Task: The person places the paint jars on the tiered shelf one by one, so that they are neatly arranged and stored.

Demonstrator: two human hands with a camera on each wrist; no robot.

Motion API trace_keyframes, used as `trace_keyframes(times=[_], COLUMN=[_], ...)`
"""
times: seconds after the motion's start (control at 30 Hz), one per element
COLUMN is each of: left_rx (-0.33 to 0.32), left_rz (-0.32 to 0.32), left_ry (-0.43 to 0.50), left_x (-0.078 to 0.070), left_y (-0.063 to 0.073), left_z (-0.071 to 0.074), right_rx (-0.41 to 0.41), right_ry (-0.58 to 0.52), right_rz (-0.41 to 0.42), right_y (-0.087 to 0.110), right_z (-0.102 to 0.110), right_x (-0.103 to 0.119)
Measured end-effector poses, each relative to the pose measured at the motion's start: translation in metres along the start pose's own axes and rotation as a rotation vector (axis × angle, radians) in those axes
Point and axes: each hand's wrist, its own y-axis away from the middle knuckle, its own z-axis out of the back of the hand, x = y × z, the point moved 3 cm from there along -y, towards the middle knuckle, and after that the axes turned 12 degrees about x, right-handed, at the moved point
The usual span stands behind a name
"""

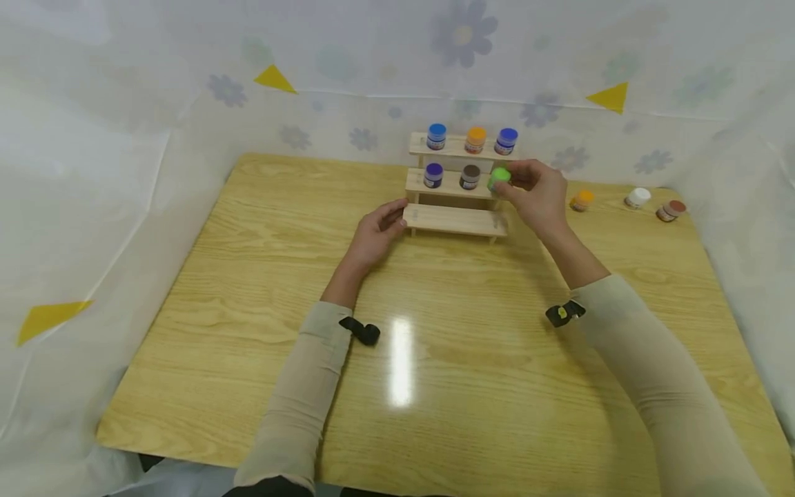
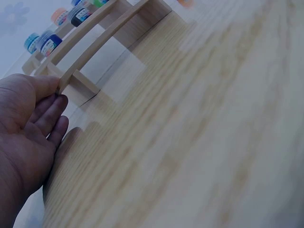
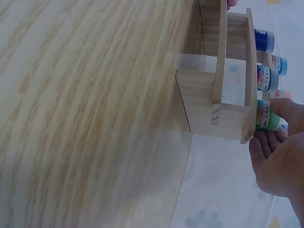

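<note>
green jar [image 1: 499,177] pinched by right hand [image 1: 539,198] | rack [image 1: 455,219] end held by left hand [image 1: 375,235] | jar likely light, rigid, slick; best taken round sides

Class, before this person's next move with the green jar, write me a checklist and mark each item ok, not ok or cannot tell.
1. Right hand holds the green jar between thumb and fingers: ok.
2. Green jar is at the right end of the middle tier: ok.
3. Left hand holds the left end of the bottom tier: ok.
4. Every jar is on the stand: not ok; the small orange jar, white jar and reddish-brown jar are on the table.
5. Green lid is screwed tight: cannot tell.
</note>
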Motion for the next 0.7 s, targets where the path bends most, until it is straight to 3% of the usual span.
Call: trace_keyframes(times=[0.4,0.7], left_rx=[0.009,0.019], left_rz=[-0.001,0.004], left_ry=[-0.001,-0.016], left_x=[0.001,0.001], left_y=[-0.002,0.000], left_z=[0.000,0.000], right_rx=[-0.016,-0.048], right_ry=[-0.092,-0.199], right_rz=[-0.091,-0.211], right_y=[0.013,0.035], right_z=[0.015,0.036], right_x=[-0.021,-0.052])
